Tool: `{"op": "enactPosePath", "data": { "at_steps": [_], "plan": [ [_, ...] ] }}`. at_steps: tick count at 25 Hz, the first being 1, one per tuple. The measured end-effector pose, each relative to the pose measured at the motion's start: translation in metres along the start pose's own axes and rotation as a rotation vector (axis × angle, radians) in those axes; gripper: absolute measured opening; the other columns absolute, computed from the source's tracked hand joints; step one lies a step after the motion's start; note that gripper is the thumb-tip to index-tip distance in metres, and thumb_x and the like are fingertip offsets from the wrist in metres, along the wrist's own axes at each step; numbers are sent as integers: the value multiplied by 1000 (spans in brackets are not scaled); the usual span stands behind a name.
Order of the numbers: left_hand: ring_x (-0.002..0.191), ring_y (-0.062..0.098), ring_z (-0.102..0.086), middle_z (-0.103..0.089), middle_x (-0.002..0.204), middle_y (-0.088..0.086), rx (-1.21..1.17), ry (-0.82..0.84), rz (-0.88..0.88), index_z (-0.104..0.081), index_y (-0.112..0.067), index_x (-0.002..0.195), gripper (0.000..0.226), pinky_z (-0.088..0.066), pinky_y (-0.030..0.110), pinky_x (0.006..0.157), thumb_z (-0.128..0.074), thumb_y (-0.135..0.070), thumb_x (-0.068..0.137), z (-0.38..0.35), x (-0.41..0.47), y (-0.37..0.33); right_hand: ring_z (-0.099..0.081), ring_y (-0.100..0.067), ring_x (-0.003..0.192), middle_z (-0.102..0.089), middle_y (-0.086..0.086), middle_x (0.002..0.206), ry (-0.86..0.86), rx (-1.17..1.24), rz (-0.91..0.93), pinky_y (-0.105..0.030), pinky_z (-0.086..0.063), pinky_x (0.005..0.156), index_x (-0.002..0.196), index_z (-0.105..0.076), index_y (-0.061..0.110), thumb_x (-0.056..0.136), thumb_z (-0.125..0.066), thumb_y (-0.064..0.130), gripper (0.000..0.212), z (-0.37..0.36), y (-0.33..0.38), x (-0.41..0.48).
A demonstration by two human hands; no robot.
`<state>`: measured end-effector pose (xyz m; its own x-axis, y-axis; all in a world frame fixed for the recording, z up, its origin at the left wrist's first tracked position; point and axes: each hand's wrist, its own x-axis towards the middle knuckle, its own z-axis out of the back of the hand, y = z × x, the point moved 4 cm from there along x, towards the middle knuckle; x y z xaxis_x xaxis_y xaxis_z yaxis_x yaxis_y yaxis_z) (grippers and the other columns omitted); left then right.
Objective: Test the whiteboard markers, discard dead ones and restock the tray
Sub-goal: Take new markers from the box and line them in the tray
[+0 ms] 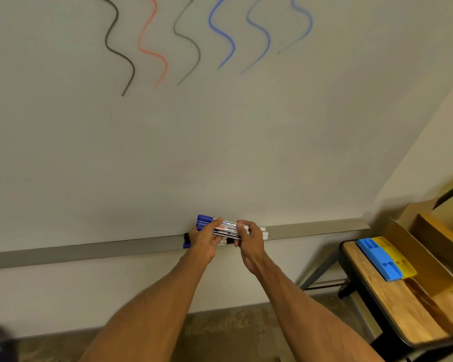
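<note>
A bundle of several whiteboard markers [226, 229], white barrels with blue and black caps, lies sideways just above the grey tray [89, 250] along the bottom of the whiteboard [220, 139]. My left hand [204, 241] grips the capped left end of the bundle. My right hand [250, 239] grips its right part; the barrel ends stick out past the fingers. Several wavy test lines [168, 40] in black, red and blue cross the top of the board.
A wooden table [392, 304] on metal legs stands at the right, carrying a blue eraser [379, 259], a yellow eraser [400, 259] and an open cardboard box [439, 246]. Brown floor lies below the wall.
</note>
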<state>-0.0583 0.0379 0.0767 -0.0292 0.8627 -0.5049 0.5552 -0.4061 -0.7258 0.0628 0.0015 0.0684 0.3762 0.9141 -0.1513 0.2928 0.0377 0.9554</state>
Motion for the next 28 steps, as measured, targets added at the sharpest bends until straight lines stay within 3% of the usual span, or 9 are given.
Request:
{"op": "enactPosePath", "data": {
  "at_steps": [3, 7, 9, 12, 14, 17, 20, 28],
  "plan": [
    [87, 32, -67, -66, 102, 16, 130, -58, -146, -61, -2, 105, 35, -58, 34, 64, -75, 4, 74, -17, 1, 6, -57, -18, 66, -62, -17, 90, 1, -35, -5, -19, -42, 46, 103, -55, 3, 98, -46, 8, 11, 28, 7, 13],
    [87, 24, -67, -68, 104, 9, 567, -73, -452, -66, -12, 102, 13, -53, 20, 61, -62, -18, 92, -53, 1, 18, -58, -17, 66, -62, -17, 91, 5, -91, -17, -19, -43, 45, 98, -56, 5, 98, -46, 7, 10, 76, 16, 36],
    [93, 23, -67, -68, 111, 8, 849, -23, -580, -66, -12, 113, 22, -52, 16, 67, -53, -20, 97, -75, 1, 31, -57, -16, 63, -62, -17, 90, 3, -134, -34, -18, -44, 45, 100, -55, 3, 98, -45, 8, 11, 101, 19, 48],
    [101, 23, -62, -64, 120, 8, 1236, 105, -781, -60, -13, 126, 31, -53, 30, 86, -45, -20, 100, -110, -4, 62, -57, -15, 62, -63, -16, 89, 14, -215, -57, -19, -44, 47, 104, -54, 1, 99, -44, 8, 13, 137, 21, 71],
    [121, 22, -52, -55, 136, 5, 1439, 237, -876, -52, -14, 135, 37, -37, 32, 107, -42, -23, 101, -131, -8, 89, -57, -16, 64, -62, -15, 89, 28, -249, -61, -20, -44, 47, 104, -54, 2, 99, -44, 7, 13, 157, 23, 86],
    [144, 14, -22, -29, 155, 0, 1674, 337, -843, -31, -17, 148, 49, -9, 26, 116, -37, -33, 101, -149, -3, 132, -55, -15, 65, -59, -14, 88, 17, -312, -82, -20, -44, 48, 105, -54, 2, 99, -44, 7, 13, 186, 22, 109],
    [147, 14, -5, -10, 159, -3, 1757, 315, -746, -15, -21, 152, 56, -4, 28, 117, -33, -40, 102, -160, 9, 161, -58, -16, 70, -59, -13, 93, 15, -347, -114, -17, -46, 47, 108, -53, 3, 99, -43, 9, 15, 207, 19, 126],
    [147, 16, -5, -7, 160, 2, 1871, 264, -702, -8, -16, 152, 55, -4, 31, 118, -28, -35, 104, -177, 31, 196, -62, -23, 82, -58, -18, 108, 14, -470, -120, -14, -49, 48, 113, -50, 4, 99, -44, 12, 17, 226, 6, 157]
  ]
}}
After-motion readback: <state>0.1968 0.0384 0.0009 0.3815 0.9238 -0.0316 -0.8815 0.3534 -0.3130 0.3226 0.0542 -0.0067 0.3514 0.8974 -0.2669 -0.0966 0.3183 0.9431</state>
